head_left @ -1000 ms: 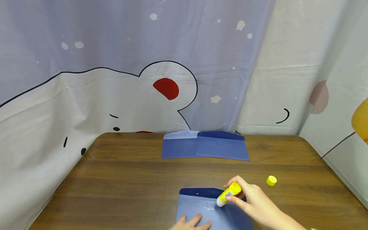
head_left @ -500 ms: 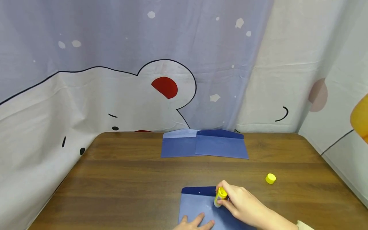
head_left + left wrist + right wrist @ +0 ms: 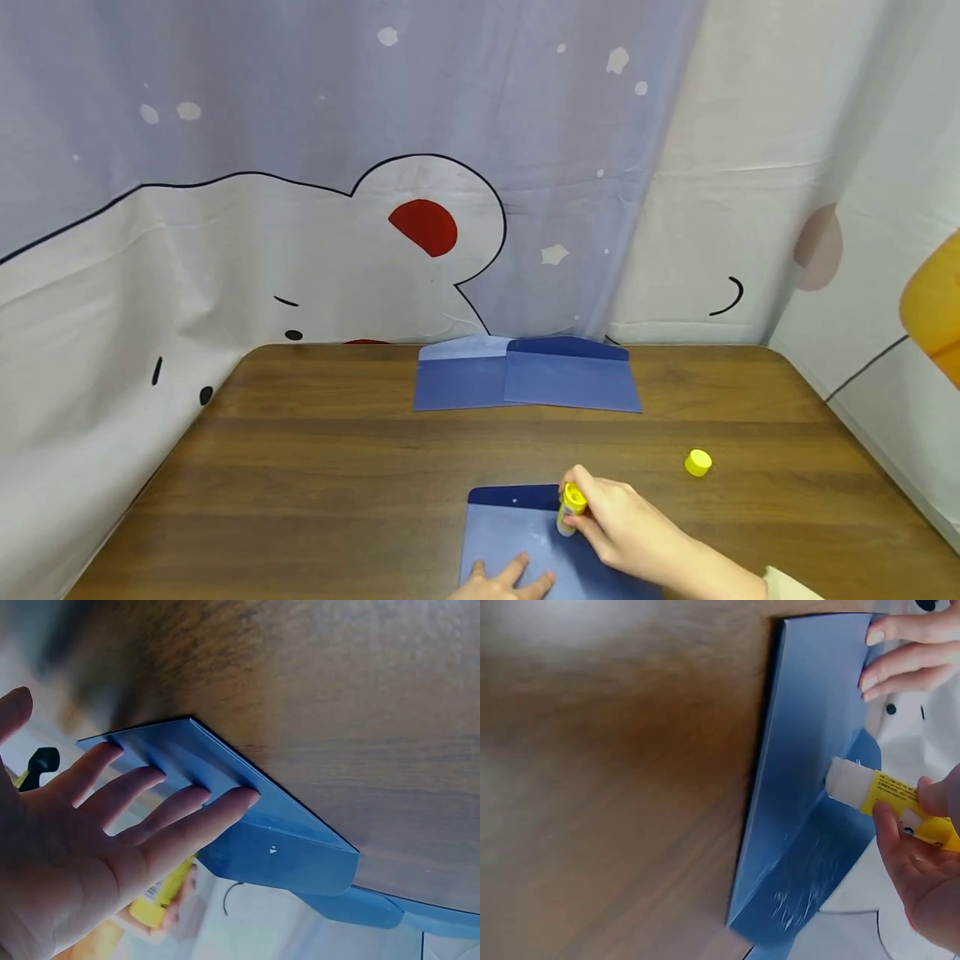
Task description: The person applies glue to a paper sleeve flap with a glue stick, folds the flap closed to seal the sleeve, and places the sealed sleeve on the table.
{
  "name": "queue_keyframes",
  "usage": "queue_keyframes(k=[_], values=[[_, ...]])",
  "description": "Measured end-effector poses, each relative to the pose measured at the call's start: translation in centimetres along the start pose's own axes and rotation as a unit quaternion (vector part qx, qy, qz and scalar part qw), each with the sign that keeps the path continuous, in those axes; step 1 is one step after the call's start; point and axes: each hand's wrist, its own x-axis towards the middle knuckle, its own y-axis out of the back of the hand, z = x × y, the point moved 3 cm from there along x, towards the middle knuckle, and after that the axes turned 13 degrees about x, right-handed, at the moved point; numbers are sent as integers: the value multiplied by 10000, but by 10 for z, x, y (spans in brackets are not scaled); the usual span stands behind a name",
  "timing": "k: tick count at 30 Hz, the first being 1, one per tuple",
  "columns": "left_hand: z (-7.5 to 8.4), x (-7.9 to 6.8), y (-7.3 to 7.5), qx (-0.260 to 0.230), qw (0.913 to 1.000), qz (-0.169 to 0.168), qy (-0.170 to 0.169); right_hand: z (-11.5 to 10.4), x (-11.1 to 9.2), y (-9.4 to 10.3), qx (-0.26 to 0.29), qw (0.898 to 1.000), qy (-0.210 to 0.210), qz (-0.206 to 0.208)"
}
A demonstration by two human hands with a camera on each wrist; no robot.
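A blue envelope (image 3: 498,529) lies at the table's front with its darker flap (image 3: 513,497) opened away from the person. My left hand (image 3: 501,586) rests on the envelope, fingers spread, as the left wrist view also shows the hand (image 3: 82,855) with fingertips on the paper. My right hand (image 3: 626,529) grips a yellow glue stick (image 3: 572,504), held nearly upright. In the right wrist view the white end of the glue stick (image 3: 851,782) meets the envelope near the flap's fold. Whitish smears (image 3: 799,900) show on the flap there.
A yellow cap (image 3: 698,462) stands on the wooden table (image 3: 300,500) to the right. Two more blue envelopes, a left one (image 3: 457,385) and a right one (image 3: 573,382), overlap at the back edge. A printed curtain (image 3: 337,267) hangs behind.
My right hand has moved a little left with the glue stick, which has turned from slanted to nearly upright. The left hand stays on the envelope. The head view has shifted slightly.
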Motion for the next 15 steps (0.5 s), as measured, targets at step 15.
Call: queue_keyframes(k=[15], values=[[-3, -3, -1, -841, 9936, -328, 678, 13, -35, 28, -48, 9995, 81, 295]])
